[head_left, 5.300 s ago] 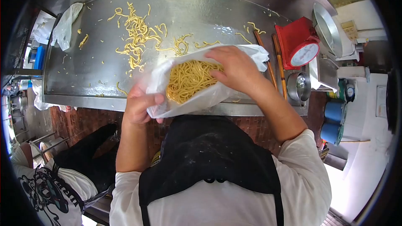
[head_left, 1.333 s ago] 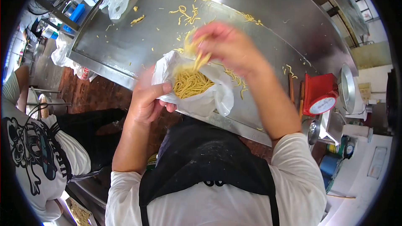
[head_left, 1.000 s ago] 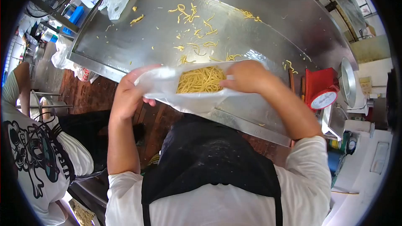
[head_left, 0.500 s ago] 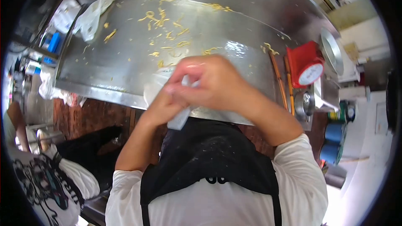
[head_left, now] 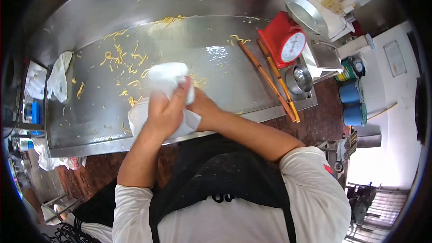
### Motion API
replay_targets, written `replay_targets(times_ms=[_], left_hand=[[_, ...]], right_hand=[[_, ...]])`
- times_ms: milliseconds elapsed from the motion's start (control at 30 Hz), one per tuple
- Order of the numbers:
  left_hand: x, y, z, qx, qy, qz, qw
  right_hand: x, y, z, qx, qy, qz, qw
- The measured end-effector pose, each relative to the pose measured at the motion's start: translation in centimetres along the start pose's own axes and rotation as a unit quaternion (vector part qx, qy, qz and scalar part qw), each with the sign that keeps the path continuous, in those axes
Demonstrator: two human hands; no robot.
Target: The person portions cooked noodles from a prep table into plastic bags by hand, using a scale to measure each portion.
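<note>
Above the front edge of the steel table point(head_left: 252, 94), my left hand point(head_left: 163, 116) grips a white bundle point(head_left: 168, 75), thumb up along its side. Blur hides whether the bundle is a plastic bag or wrapping paper. Loose white flaps hang below and beside that hand. My right hand point(head_left: 202, 109) is closed against the bundle's right side, its fingertips hidden behind it and my left thumb. Loose yellow noodles point(head_left: 118, 56) lie scattered on the steel beyond my hands.
Two wooden rods point(head_left: 265, 78) lie on the right of the table, beside a red dial scale point(head_left: 281, 40) and a metal bowl point(head_left: 299, 79). A round metal pan point(head_left: 306, 12) leans behind the scale. A white plastic bag point(head_left: 59, 78) lies at the left end. Part of another person shows lower left.
The view has turned right, so the table things shift left. My hands have moved from close together to gripping the white bundle, which now stands up above my left hand.
</note>
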State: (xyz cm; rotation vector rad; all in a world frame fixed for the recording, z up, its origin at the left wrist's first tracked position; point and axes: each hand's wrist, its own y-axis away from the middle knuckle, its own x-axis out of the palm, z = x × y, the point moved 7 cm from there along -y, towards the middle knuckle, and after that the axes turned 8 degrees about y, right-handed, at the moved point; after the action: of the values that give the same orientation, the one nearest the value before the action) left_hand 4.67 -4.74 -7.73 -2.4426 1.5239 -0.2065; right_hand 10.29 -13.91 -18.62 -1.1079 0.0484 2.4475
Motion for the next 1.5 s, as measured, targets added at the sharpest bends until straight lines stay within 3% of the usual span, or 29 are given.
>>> replay_targets(times_ms=[67,100,167,200,267,300,333,367,400,433,467,500,567,633,700,800,933,1033,1100,1133,1167,1233,1300,1367,1400,1433,1467,1500], left_hand=[[4.8,0.2,-5.2,0.134,-0.021,0.142,0.981],[6.6,0.5,-5.5,0.097,-0.021,0.208,0.973],[9.8,0.2,-7.2,0.177,-0.031,0.269,0.946],[11.0,0.3,-7.7,0.223,-0.055,0.239,0.944],[13.1,0.0,-8.2,0.221,-0.045,0.206,0.952],[13.9,-0.4,-8.4,0.216,-0.030,0.175,0.960],[14.5,-0.2,-8.5,0.188,0.062,0.130,0.971],[15.0,0.5,-8.4,0.156,0.154,0.087,0.972],[13.5,0.8,-6.8,0.153,0.043,0.063,0.985],[12.8,1.2,-5.9,0.130,0.068,-0.003,0.989],[12.2,1.8,-5.0,0.109,0.093,-0.071,0.987],[11.9,2.7,-4.4,0.108,0.088,-0.072,0.988],[10.6,5.9,-0.2,-0.114,0.087,-0.129,0.981],[10.4,9.6,2.0,-0.194,0.073,-0.159,0.965],[10.9,13.1,2.9,-0.248,0.043,-0.191,0.949],[11.6,16.9,4.5,-0.271,0.012,-0.161,0.949],[12.4,21.1,6.1,-0.309,-0.086,-0.163,0.933],[13.6,23.1,6.2,-0.348,-0.066,-0.160,0.921],[13.6,23.8,6.9,-0.363,-0.070,-0.155,0.916],[13.4,24.1,7.4,-0.366,-0.081,-0.153,0.914],[13.3,24.4,7.9,-0.370,-0.092,-0.151,0.912],[12.5,24.6,9.3,-0.378,-0.117,-0.140,0.908],[11.4,25.4,10.7,-0.382,-0.141,-0.133,0.903],[9.9,27.2,13.1,-0.435,-0.222,-0.104,0.866],[9.1,28.3,14.4,-0.437,-0.221,-0.103,0.866],[8.3,29.9,16.2,-0.452,-0.245,-0.075,0.854],[7.5,31.4,17.8,-0.465,-0.268,-0.043,0.843],[6.7,32.6,19.2,-0.464,-0.265,-0.031,0.845]], right_hand=[[-0.7,0.2,-0.4,0.013,-0.245,-0.056,0.968],[-2.7,1.3,0.4,-0.088,-0.227,-0.141,0.960],[-8.0,3.0,1.1,-0.119,-0.179,-0.151,0.965],[-10.6,3.9,1.4,-0.134,-0.156,-0.157,0.966],[-14.9,5.7,0.1,-0.103,-0.186,-0.194,0.958],[-16.3,6.2,-2.1,-0.043,-0.268,-0.206,0.940],[-17.9,7.0,-4.6,-0.012,-0.217,-0.218,0.952],[-20.9,7.9,-5.0,-0.014,-0.285,-0.291,0.913],[-23.2,8.8,-8.4,0.041,-0.355,-0.294,0.887],[-27.1,10.3,-10.1,0.088,-0.177,-0.368,0.909],[-31.9,11.3,-8.4,0.050,-0.122,-0.364,0.922],[-36.5,12.0,-8.2,0.015,-0.103,-0.412,0.905],[-44.5,13.3,-8.5,-0.029,-0.095,-0.500,0.860],[-51.2,13.8,-8.8,-0.058,-0.082,-0.558,0.824],[-56.1,13.2,-10.2,-0.072,-0.072,-0.600,0.793],[-60.7,10.6,-14.2,-0.053,-0.078,-0.637,0.765],[-61.2,6.9,-21.5,-0.013,-0.082,-0.632,0.770],[-60.9,5.3,-27.6,-0.009,-0.065,-0.621,0.781],[-60.2,3.6,-33.7,0.194,-0.029,-0.470,0.861],[-59.7,3.7,-34.1,0.194,-0.040,-0.415,0.888],[-59.2,4.9,-32.9,0.201,-0.039,-0.412,0.888],[-57.7,8.0,-27.3,0.106,0.136,-0.421,0.891],[-54.4,13.7,-20.4,0.009,0.367,-0.561,0.742],[-48.1,16.9,-17.2,-0.019,0.228,-0.587,0.777],[-44.2,16.9,-20.8,-0.053,0.029,-0.537,0.841],[-39.1,16.4,-21.7,-0.014,-0.069,-0.453,0.889],[-34.6,16.3,-22.5,0.096,0.068,-0.338,0.934],[-30.2,16.0,-22.1,0.229,0.094,-0.198,0.948]])
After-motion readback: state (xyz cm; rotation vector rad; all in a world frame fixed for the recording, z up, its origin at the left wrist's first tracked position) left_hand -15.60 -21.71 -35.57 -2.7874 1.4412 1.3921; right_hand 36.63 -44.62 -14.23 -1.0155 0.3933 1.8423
